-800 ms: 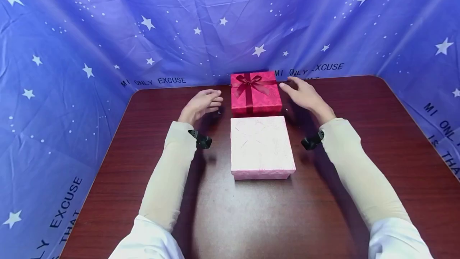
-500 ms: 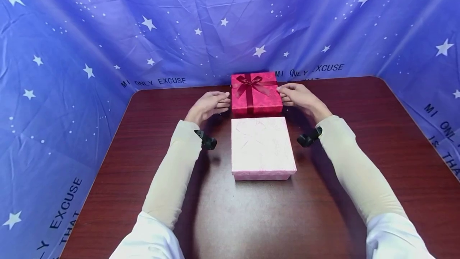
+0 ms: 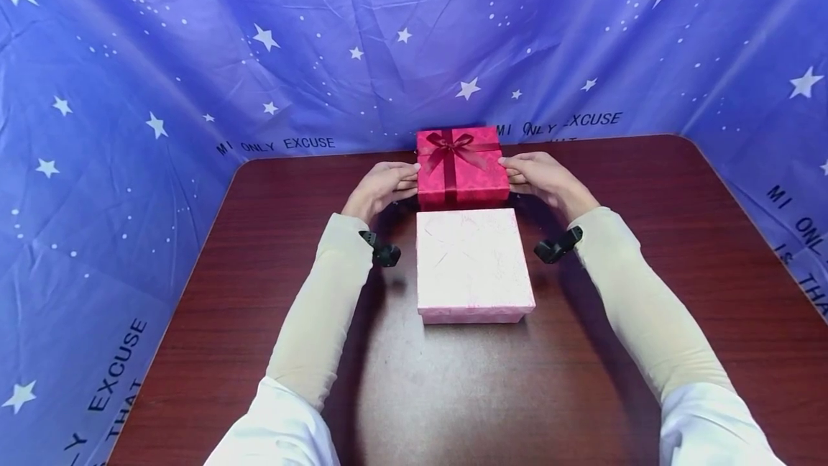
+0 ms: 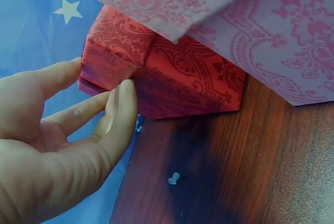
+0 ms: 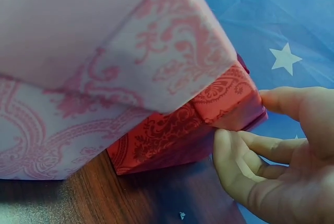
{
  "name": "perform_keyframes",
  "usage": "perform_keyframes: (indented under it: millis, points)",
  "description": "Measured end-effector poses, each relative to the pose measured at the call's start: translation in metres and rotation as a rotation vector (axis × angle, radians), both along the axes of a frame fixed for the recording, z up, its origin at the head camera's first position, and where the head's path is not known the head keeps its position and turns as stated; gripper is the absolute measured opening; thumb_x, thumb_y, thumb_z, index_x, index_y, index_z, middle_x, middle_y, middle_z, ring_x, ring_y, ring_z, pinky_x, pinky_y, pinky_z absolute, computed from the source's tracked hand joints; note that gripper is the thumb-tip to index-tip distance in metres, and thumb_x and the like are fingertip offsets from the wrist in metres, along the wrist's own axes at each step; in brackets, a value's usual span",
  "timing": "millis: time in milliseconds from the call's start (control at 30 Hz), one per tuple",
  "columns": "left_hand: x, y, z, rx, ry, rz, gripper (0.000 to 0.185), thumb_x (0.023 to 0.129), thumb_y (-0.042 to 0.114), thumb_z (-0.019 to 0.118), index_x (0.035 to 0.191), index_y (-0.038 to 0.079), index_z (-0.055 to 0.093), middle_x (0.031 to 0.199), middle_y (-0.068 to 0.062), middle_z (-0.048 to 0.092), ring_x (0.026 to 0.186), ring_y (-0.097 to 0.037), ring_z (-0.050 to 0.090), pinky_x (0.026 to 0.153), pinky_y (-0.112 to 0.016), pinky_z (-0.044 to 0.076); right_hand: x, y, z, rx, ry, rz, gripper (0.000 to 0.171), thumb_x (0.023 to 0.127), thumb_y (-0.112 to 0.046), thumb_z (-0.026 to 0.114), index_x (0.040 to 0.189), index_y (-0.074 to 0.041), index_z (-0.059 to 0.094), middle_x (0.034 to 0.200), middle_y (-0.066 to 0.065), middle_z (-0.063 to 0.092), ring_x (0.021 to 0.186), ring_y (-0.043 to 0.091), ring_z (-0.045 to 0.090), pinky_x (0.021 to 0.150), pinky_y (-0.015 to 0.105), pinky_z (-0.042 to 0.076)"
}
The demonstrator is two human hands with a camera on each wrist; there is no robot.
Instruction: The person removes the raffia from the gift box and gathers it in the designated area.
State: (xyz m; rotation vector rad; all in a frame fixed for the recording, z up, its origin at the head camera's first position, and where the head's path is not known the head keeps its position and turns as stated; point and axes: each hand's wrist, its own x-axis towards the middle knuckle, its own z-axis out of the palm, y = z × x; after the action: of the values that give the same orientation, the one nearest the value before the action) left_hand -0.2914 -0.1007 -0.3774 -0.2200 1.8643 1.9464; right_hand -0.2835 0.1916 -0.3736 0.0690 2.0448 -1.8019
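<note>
A red gift box [image 3: 462, 167] with a dark red ribbon bow stands at the far middle of the table. My left hand [image 3: 410, 178] holds its left side and my right hand [image 3: 507, 167] its right side. In the left wrist view the thumb lies at the lid's upper corner, and the fingers [image 4: 122, 104] touch the red box [image 4: 182, 78] lower down its side. The right hand [image 5: 242, 117] meets the red box [image 5: 172, 130] the same way. A pale pink box [image 3: 472, 261] sits closed just in front of it.
The dark wooden table [image 3: 453, 394] has rounded far corners. A blue star-printed cloth [image 3: 129, 92] hangs close behind and along both sides. A tiny pale scrap [image 4: 175, 178] lies on the wood by the red box. Small black cameras [image 3: 384, 254] sit on both wrists.
Both hands moved inward from beside the red box until their fingers and thumbs closed on its two sides. Neither box has moved.
</note>
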Motion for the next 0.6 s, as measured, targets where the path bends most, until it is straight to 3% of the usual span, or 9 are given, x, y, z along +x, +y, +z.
perform_keyframes:
  millis: [300, 600]
  points:
    - [0.0, 0.0011, 0.0012, -0.005, 0.009, 0.0, 0.03, 0.094, 0.015, 0.061, 0.119, -0.002, 0.059, 0.089, -0.004, 0.062, 0.078, -0.011, 0.062, 0.082, -0.026, 0.057, 0.0003, 0.0009, 0.0018, 0.007, 0.005, 0.009, 0.048, 0.098, -0.026, 0.054, 0.131, 0.007, 0.042, 0.081, -0.007, 0.06, 0.074, 0.001, 0.062, 0.075, 0.02, 0.055]
    - [-0.0005, 0.0019, 0.0065, 0.029, 0.009, 0.011, 0.025, 0.094, 0.013, 0.061, 0.113, -0.002, 0.06, 0.08, -0.003, 0.063, 0.07, -0.011, 0.063, 0.076, -0.025, 0.057, 0.0006, 0.0011, 0.0064, -0.002, 0.006, -0.001, 0.044, 0.098, -0.025, 0.054, 0.128, 0.005, 0.043, 0.078, -0.008, 0.059, 0.074, 0.001, 0.061, 0.076, 0.02, 0.055]
